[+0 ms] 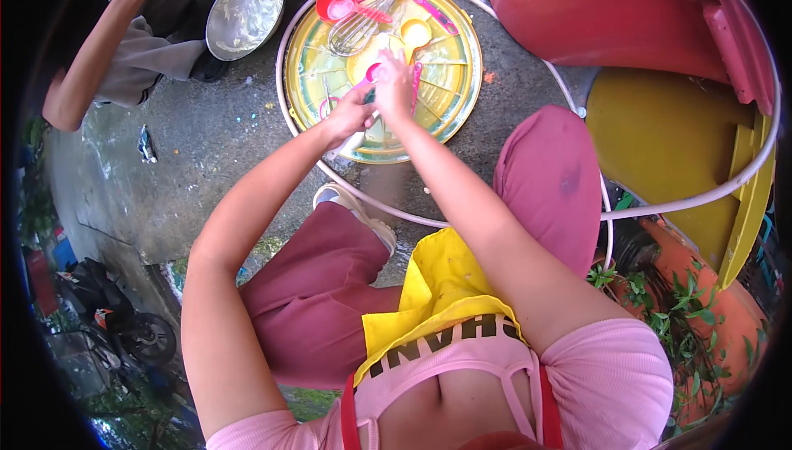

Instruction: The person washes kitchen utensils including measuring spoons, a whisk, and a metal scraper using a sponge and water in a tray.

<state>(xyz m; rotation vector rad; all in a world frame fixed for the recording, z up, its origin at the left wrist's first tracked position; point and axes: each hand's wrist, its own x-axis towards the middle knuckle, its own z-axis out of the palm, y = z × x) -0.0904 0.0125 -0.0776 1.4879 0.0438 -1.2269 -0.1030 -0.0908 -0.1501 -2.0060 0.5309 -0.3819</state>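
Both hands meet over a round yellow and green tray (pixel 464 79) smeared with pale residue. A small pink measuring spoon (pixel 374 72) is between them. My left hand (pixel 351 116) is closed, its fingertips at the spoon's handle side. My right hand (pixel 396 87) curls its fingers against the spoon's bowl, partly hiding it. Beyond my hands on the tray lie a red measuring cup (pixel 336 4), a wire whisk (pixel 353 35) and a yellow measuring cup (pixel 416 32). A pink handle (pixel 431 14) lies at the right. Something white (pixel 353 146) below my left hand cannot be made out.
A pale hose (pixel 566 87) loops around the tray on the wet concrete. Metal bowls (pixel 245 17) with white residue stand at the upper left, near another person's arm (pixel 103 42). Red (pixel 610 9) and yellow (pixel 668 128) plastic chairs are at right, above leafy plants (pixel 685 310).
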